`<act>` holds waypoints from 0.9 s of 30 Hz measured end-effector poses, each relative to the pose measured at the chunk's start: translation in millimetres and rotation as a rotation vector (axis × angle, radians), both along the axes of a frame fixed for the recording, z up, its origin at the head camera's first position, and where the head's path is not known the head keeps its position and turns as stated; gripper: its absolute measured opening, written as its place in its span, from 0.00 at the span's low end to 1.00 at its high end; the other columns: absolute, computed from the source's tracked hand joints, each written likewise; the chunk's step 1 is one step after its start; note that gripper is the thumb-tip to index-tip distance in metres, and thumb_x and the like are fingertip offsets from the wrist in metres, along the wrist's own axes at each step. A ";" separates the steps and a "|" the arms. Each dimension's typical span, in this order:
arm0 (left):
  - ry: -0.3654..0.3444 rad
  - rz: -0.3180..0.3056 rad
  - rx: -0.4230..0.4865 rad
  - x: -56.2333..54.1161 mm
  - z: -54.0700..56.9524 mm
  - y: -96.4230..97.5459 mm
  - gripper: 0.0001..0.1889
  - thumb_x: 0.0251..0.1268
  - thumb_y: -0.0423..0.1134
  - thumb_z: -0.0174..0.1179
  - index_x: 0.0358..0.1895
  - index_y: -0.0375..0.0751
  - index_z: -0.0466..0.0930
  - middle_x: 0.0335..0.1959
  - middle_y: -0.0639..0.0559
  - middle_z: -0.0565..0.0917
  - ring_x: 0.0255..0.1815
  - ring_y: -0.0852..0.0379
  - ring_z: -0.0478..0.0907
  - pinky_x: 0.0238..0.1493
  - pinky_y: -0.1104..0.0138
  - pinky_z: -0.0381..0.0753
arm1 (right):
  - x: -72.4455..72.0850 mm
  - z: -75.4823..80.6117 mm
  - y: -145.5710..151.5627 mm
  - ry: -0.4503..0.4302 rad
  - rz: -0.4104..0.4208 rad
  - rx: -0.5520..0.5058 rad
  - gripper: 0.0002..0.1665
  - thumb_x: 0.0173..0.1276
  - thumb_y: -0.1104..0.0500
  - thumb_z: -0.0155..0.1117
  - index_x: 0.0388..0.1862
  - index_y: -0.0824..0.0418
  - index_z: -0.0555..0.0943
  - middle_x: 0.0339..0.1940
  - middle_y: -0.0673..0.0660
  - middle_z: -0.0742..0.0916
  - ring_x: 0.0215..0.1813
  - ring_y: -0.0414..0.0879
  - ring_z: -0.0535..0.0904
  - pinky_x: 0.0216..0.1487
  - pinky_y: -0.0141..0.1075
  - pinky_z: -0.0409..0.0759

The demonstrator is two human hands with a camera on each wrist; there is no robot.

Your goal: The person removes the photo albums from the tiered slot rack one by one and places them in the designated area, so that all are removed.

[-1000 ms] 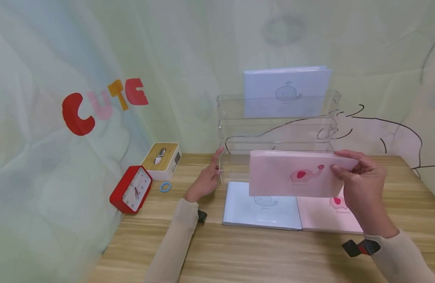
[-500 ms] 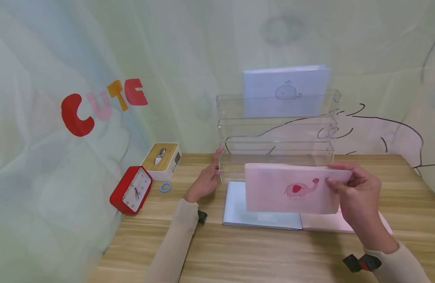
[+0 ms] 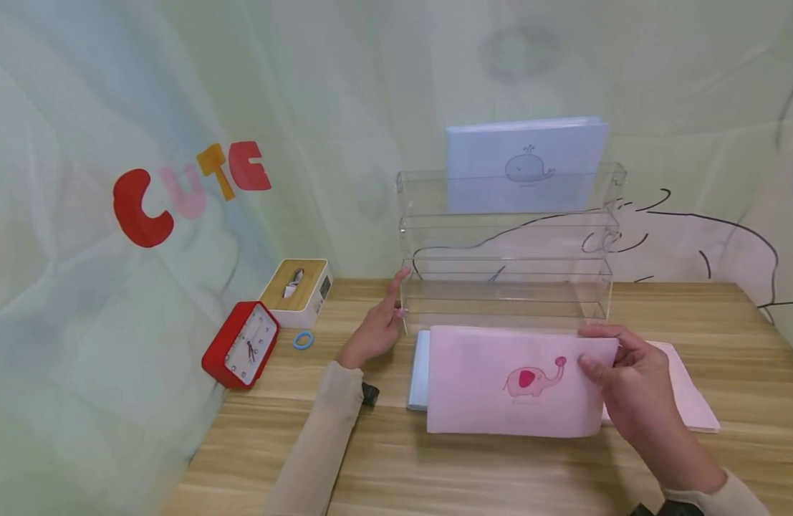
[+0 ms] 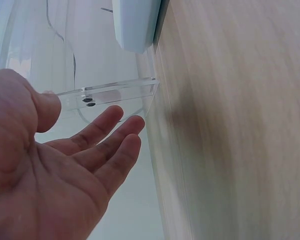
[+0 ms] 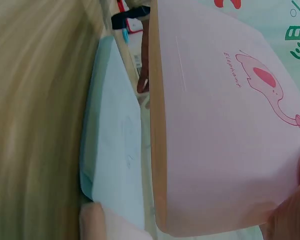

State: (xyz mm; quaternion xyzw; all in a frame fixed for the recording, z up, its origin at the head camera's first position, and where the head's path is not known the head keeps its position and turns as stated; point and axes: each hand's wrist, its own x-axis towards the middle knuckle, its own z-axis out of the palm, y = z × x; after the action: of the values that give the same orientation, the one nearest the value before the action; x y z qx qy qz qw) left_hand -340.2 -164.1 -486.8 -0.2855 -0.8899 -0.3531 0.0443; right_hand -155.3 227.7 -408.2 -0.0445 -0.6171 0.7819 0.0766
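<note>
My right hand (image 3: pixel 635 394) pinches the right edge of a pink booklet (image 3: pixel 473 380) with an elephant drawing, thumb on its front. The booklet hangs tilted above the table, hiding most of a light blue booklet (image 3: pixel 418 373) beneath. Another pink booklet (image 3: pixel 686 394) lies to the right, partly behind my hand. My left hand (image 3: pixel 373 330) touches the left side of a clear acrylic tiered rack (image 3: pixel 506 287); in the left wrist view its fingers (image 4: pixel 117 162) are loosely extended beside the rack edge. A blue whale booklet (image 3: pixel 480 165) stands in the rack's top tier.
A red alarm clock (image 3: pixel 241 347), a white tissue box with a wooden top (image 3: pixel 299 287) and a blue ring (image 3: pixel 303 340) sit on the wooden table (image 3: pixel 293 451) at left. A printed curtain (image 3: pixel 344 107) hangs behind the rack.
My right hand has lowered the pink booklet toward me and slightly left, away from the rack and down over the blue booklet. The left hand stays at the rack's side.
</note>
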 end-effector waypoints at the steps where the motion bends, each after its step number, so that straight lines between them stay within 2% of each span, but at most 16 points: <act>1: -0.023 0.007 0.002 2.3 4.1 1.6 0.40 0.88 0.38 0.45 0.88 0.72 0.35 0.52 0.34 0.84 0.40 0.47 0.79 0.43 0.48 0.83 | 1.1 -1.9 -0.4 -0.011 0.020 -0.014 0.27 0.67 0.82 0.65 0.46 0.51 0.92 0.38 0.45 0.92 0.42 0.38 0.88 0.44 0.30 0.87; 4: -0.006 0.015 0.000 -0.8 -0.2 0.8 0.39 0.88 0.40 0.45 0.88 0.72 0.35 0.51 0.37 0.85 0.40 0.50 0.79 0.43 0.49 0.83 | 4.3 -7.5 -1.6 -0.066 0.068 -0.017 0.28 0.69 0.81 0.63 0.46 0.49 0.92 0.36 0.47 0.91 0.43 0.40 0.88 0.45 0.32 0.87; 6: -0.012 0.034 -0.015 1.8 2.5 3.3 0.39 0.88 0.39 0.45 0.88 0.69 0.35 0.52 0.37 0.85 0.41 0.50 0.80 0.45 0.48 0.83 | 6.6 -11.2 -2.5 -0.116 0.090 -0.005 0.28 0.70 0.79 0.63 0.46 0.47 0.92 0.37 0.47 0.91 0.43 0.40 0.87 0.46 0.32 0.86; 9: -0.015 0.051 -0.026 -18.8 -22.8 -1.1 0.41 0.88 0.39 0.47 0.88 0.73 0.32 0.53 0.42 0.85 0.42 0.53 0.79 0.47 0.52 0.83 | 9.9 -17.0 -3.9 -0.179 0.116 0.008 0.28 0.72 0.78 0.62 0.46 0.45 0.92 0.37 0.48 0.89 0.44 0.41 0.86 0.47 0.32 0.86; 10: 0.002 0.047 -0.035 -16.1 -21.3 -1.6 0.41 0.88 0.39 0.47 0.88 0.72 0.32 0.54 0.42 0.85 0.42 0.52 0.79 0.48 0.53 0.83 | 11.3 -18.4 -4.3 -0.204 0.127 0.015 0.28 0.73 0.77 0.61 0.46 0.43 0.92 0.38 0.47 0.89 0.45 0.41 0.86 0.48 0.32 0.86; 11: -0.014 0.041 -0.030 -17.0 -22.3 -1.9 0.42 0.87 0.37 0.48 0.88 0.71 0.32 0.56 0.39 0.84 0.43 0.49 0.80 0.50 0.51 0.83 | 12.7 -19.8 -4.7 -0.228 0.136 0.021 0.28 0.73 0.76 0.61 0.45 0.42 0.92 0.39 0.47 0.88 0.45 0.41 0.86 0.48 0.32 0.86; 12: 0.009 0.021 -0.019 -25.5 -33.0 -5.8 0.42 0.88 0.40 0.47 0.88 0.73 0.31 0.56 0.41 0.85 0.43 0.51 0.79 0.50 0.54 0.83 | 13.9 -21.1 -5.2 -0.246 0.146 0.026 0.28 0.74 0.75 0.61 0.45 0.41 0.91 0.39 0.47 0.88 0.46 0.41 0.86 0.49 0.33 0.86; 13: 0.014 0.008 -0.014 -29.7 -37.6 -8.4 0.41 0.88 0.42 0.46 0.87 0.75 0.31 0.56 0.42 0.85 0.43 0.51 0.79 0.49 0.54 0.83 | 15.2 -22.2 -5.7 -0.264 0.158 0.031 0.29 0.75 0.75 0.60 0.44 0.39 0.91 0.40 0.47 0.88 0.46 0.41 0.86 0.50 0.33 0.86; 15: 0.035 -0.004 -0.005 -20.4 -28.1 -7.3 0.39 0.89 0.43 0.45 0.88 0.71 0.32 0.55 0.40 0.85 0.42 0.52 0.79 0.48 0.52 0.83 | 17.9 -23.6 -6.9 -0.306 0.179 0.044 0.29 0.75 0.74 0.60 0.43 0.37 0.90 0.41 0.46 0.89 0.47 0.41 0.86 0.51 0.32 0.87; 16: 0.038 -0.011 -0.008 -10.0 -16.9 -5.9 0.39 0.89 0.43 0.45 0.88 0.71 0.32 0.55 0.39 0.85 0.43 0.50 0.79 0.50 0.52 0.83 | 19.1 -24.3 -7.4 -0.324 0.191 0.046 0.29 0.76 0.73 0.59 0.43 0.36 0.90 0.42 0.45 0.89 0.47 0.41 0.87 0.52 0.32 0.87; 17: 0.026 -0.008 0.000 -15.3 -22.3 -6.6 0.38 0.89 0.44 0.44 0.88 0.72 0.32 0.56 0.41 0.85 0.42 0.52 0.79 0.49 0.52 0.83 | 20.5 -25.5 -7.9 -0.336 0.205 0.044 0.29 0.76 0.73 0.59 0.43 0.36 0.90 0.42 0.45 0.90 0.47 0.42 0.88 0.52 0.33 0.88; 19: 0.030 0.001 -0.012 -9.5 -15.7 -4.8 0.39 0.89 0.43 0.45 0.88 0.70 0.33 0.56 0.39 0.84 0.41 0.52 0.78 0.46 0.51 0.82 | 23.0 -28.0 -9.0 -0.355 0.228 0.033 0.30 0.76 0.74 0.58 0.43 0.36 0.90 0.42 0.45 0.91 0.47 0.43 0.89 0.52 0.34 0.89; 22: 0.009 -0.006 0.004 -3.8 -7.7 -2.6 0.40 0.88 0.40 0.45 0.88 0.70 0.33 0.61 0.34 0.83 0.43 0.48 0.80 0.50 0.47 0.83 | 26.1 -33.1 -9.8 -0.366 0.274 0.015 0.29 0.76 0.73 0.58 0.45 0.37 0.90 0.43 0.45 0.92 0.47 0.43 0.90 0.52 0.36 0.90; 24: 0.012 -0.010 0.010 -8.3 -12.5 -3.2 0.39 0.89 0.40 0.45 0.88 0.70 0.33 0.62 0.31 0.82 0.42 0.46 0.80 0.49 0.46 0.84 | 27.8 -36.4 -10.9 -0.380 0.298 0.006 0.28 0.76 0.73 0.58 0.45 0.37 0.90 0.44 0.45 0.92 0.47 0.44 0.90 0.52 0.37 0.90; 25: 0.005 -0.010 0.013 -5.5 -8.9 -2.2 0.39 0.89 0.41 0.44 0.88 0.71 0.33 0.62 0.31 0.82 0.43 0.46 0.80 0.49 0.46 0.84 | 28.5 -38.2 -11.4 -0.387 0.310 0.000 0.28 0.76 0.73 0.59 0.45 0.38 0.90 0.44 0.45 0.92 0.47 0.44 0.90 0.53 0.37 0.90; 27: 0.012 -0.022 0.024 -5.7 -9.0 -3.8 0.38 0.89 0.42 0.43 0.87 0.74 0.33 0.60 0.33 0.83 0.43 0.47 0.80 0.49 0.49 0.84 | 30.2 -41.6 -12.0 -0.400 0.345 -0.003 0.26 0.77 0.72 0.59 0.47 0.38 0.89 0.45 0.45 0.93 0.48 0.44 0.90 0.54 0.37 0.90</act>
State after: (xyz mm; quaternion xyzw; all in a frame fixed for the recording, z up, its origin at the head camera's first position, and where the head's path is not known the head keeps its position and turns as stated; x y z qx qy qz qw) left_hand -345.9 -167.9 -495.8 -0.2969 -0.8822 -0.3623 0.0492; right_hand -125.2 215.7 -449.8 -0.0923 -0.6172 0.7601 -0.1812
